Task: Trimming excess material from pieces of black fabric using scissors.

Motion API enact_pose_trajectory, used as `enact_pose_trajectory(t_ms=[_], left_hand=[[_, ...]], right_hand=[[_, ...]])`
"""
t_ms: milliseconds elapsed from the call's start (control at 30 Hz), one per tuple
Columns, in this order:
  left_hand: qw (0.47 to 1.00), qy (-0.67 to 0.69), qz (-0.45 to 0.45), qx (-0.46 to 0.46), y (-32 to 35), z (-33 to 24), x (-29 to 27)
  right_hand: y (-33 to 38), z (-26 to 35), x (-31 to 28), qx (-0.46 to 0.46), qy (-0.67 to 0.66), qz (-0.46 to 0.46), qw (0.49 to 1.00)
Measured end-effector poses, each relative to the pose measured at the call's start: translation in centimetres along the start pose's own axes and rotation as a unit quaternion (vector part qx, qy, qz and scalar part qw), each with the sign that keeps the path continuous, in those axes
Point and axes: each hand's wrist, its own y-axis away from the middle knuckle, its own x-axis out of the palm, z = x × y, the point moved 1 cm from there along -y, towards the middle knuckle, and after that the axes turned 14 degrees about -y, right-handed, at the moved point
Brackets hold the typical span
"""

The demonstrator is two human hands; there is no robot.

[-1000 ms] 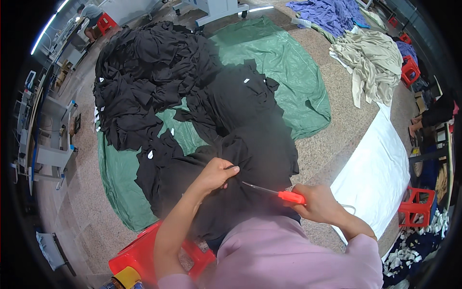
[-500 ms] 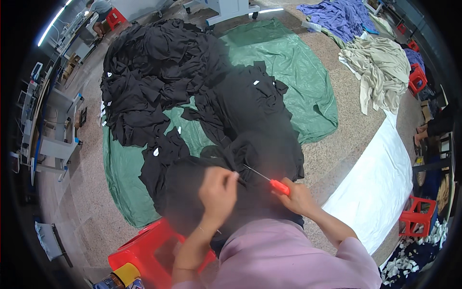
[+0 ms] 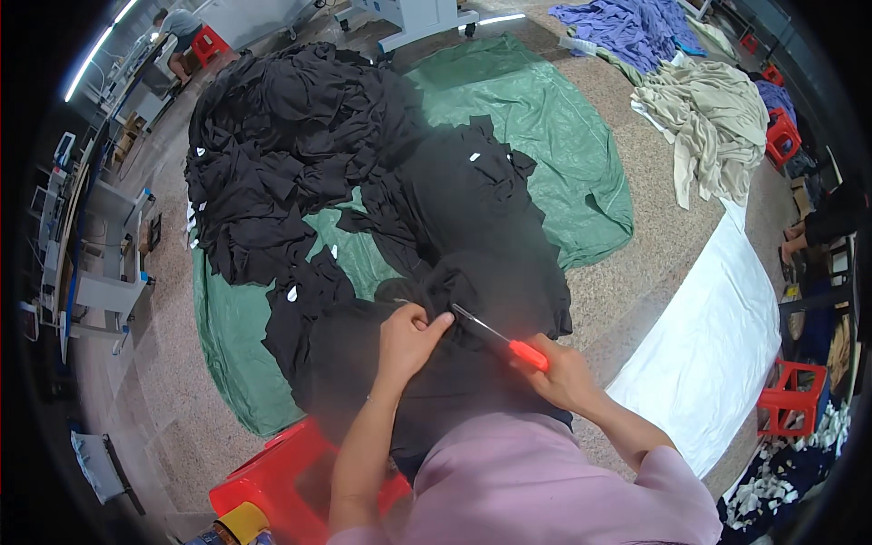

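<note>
Black cloth (image 3: 350, 354) lies before the pink shirt (image 3: 536, 481), fingers of the left hand (image 3: 406, 347) curled at it, pinching or not I cannot tell, those of the right hand (image 3: 563, 374) wrapping a tool (image 3: 528, 354) whose tip (image 3: 457, 311) could jab the left thumb (image 3: 442, 324) if cloth shifts.

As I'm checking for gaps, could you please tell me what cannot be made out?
Head view: exact tip of the red-handled thin metal tool; too small.
Head view: any black cloth pinched in the left hand; its own grip hides it.
Head view: part of the red plastic stool; left forearm covers it.
Head view: rest of the yellow-topped round container; lower edge crops it.
</note>
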Motion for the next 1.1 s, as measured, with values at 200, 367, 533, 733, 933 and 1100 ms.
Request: enact_pose_trajectory(t_ms=[200,367,533,733,933,1100], left_hand=[[0.866,0.469,0.097,-0.147,0.5,2.3,-0.1],[0.803,0.562,0.138,-0.142,1.6,3.1,-0.3],[0.812,0.555,0.121,-0.138,1.9,2.7,-0.1],[0.841,0.527,0.099,-0.067,2.2,3.4,0.7],[0.833,0.539,0.089,-0.084,2.7,2.1,0.1],[0.793,0.597,0.091,-0.073,2.6,2.8,0.5]], right_hand=[[0.1,1.2,-0.4,0.009,0.024,0.018,1.0],[0.0,2.8,-0.8,-0.028,0.019,0.059,0.998],[0.0,2.8,-0.8,-0.044,0.027,0.07,0.996],[0.1,3.5,-1.5,-0.047,0.03,0.059,0.997],[0.4,3.9,-2.8,-0.035,0.044,0.075,0.996],[0.3,4.8,-4.0,-0.017,0.079,0.123,0.989]])
